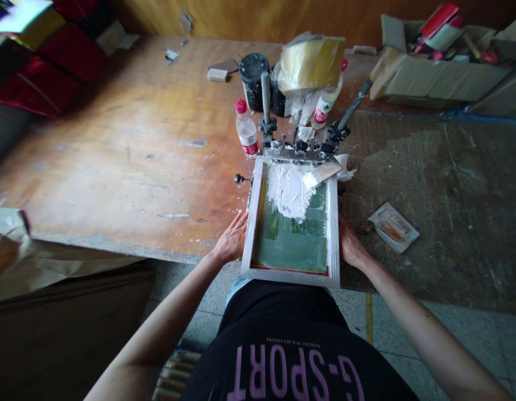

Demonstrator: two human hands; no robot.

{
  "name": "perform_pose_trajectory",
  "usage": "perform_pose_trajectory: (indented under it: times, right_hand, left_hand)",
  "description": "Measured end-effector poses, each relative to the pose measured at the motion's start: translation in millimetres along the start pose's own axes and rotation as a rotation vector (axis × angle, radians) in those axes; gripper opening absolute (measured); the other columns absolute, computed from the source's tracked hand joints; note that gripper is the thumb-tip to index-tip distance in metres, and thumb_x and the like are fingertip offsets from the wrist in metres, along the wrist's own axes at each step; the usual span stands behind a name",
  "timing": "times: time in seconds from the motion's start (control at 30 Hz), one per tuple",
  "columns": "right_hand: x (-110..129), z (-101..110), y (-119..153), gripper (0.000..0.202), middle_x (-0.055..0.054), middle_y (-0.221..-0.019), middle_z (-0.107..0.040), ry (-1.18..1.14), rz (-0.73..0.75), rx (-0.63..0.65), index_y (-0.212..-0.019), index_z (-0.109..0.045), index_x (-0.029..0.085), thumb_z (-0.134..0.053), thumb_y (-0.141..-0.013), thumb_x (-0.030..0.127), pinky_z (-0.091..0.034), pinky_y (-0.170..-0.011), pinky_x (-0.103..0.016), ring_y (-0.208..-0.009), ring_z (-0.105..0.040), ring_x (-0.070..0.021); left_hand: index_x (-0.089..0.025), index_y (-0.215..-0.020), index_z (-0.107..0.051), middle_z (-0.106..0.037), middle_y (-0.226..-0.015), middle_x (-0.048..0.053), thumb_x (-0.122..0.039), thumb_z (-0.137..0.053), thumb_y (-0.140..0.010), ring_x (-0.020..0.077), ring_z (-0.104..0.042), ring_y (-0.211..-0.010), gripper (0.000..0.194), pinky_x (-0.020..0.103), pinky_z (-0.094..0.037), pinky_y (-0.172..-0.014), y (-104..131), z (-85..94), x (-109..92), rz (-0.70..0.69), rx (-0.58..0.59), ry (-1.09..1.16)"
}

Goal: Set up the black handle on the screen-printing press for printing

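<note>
A silk-screen printing frame (248, 231) lies in front of my body, its far end at a metal hinge clamp (297, 153). Thick white ink (291, 192) covers the upper part of its green mesh (289, 248). A squeegee (322, 173) rests at a slant on the frame's far right corner, its end in the ink. My left hand (234, 239) is at the frame's left side, fingers stretched forward and partly covered by the rim. At the right side is my right hand (350, 244), its fingers hidden by the frame. What lies under the frame is hidden.
Behind the clamp stand a plastic bottle (246, 129), a black tub (254, 83), a second bottle (323, 106) and a big roll of yellowish tape (311, 62). A stained flat piece (393, 227) lies right. Cardboard box (445, 79) back right; red bundles (40, 83) back left.
</note>
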State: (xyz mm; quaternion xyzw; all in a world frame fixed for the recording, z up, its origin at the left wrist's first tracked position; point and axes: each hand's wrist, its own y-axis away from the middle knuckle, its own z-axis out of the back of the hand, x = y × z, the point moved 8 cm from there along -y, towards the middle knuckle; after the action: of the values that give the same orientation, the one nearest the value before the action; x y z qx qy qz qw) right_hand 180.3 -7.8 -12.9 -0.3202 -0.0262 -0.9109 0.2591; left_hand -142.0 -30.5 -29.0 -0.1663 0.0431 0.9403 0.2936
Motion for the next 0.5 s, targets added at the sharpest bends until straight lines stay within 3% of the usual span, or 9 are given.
perform_pose_trajectory:
  times: [0.1, 0.17, 0.5]
  right_hand:
    - [-5, 5, 9, 0.071, -0.007, -0.157, -0.027, 0.059, -0.028, -0.023, -0.153, -0.017, 0.026, -0.046, -0.089, 0.016, -0.027, -0.117, -0.057, -0.146, -0.019, -0.0279]
    - [-8, 8, 14, 0.071, -0.006, -0.158, -0.024, 0.073, -0.084, -0.046, -0.153, -0.015, 0.027, -0.043, -0.089, 0.014, -0.026, -0.118, -0.057, -0.147, -0.016, -0.0273]
    - [-2, -2, 17, 0.066, -0.004, -0.154, -0.035, 0.034, -0.059, -0.03, -0.144, -0.041, 0.026, -0.05, -0.081, 0.007, -0.029, -0.117, -0.058, -0.146, -0.017, -0.0272]
  left_hand:
    - [-0.017, -0.146, -0.036, -0.036, -0.153, 0.012, -0.02, -0.037, -0.093, 0.0263, -0.01, -0.148, 0.053, 0.051, -0.017, -0.12, 5, -1.0, 6, 0.05, -0.049, -0.008]
    - [-0.018, -0.148, -0.033, -0.033, -0.154, 0.012, -0.019, -0.036, -0.093, 0.0268, -0.009, -0.148, 0.055, 0.052, -0.019, -0.119, 8, -1.2, 7, 0.073, -0.061, -0.008]
    - [-0.019, -0.146, -0.038, -0.037, -0.152, 0.012, -0.018, -0.044, -0.087, 0.0304, -0.008, -0.148, 0.059, 0.053, -0.021, -0.118, 10, 0.3, 4, 0.074, -0.019, -0.011]
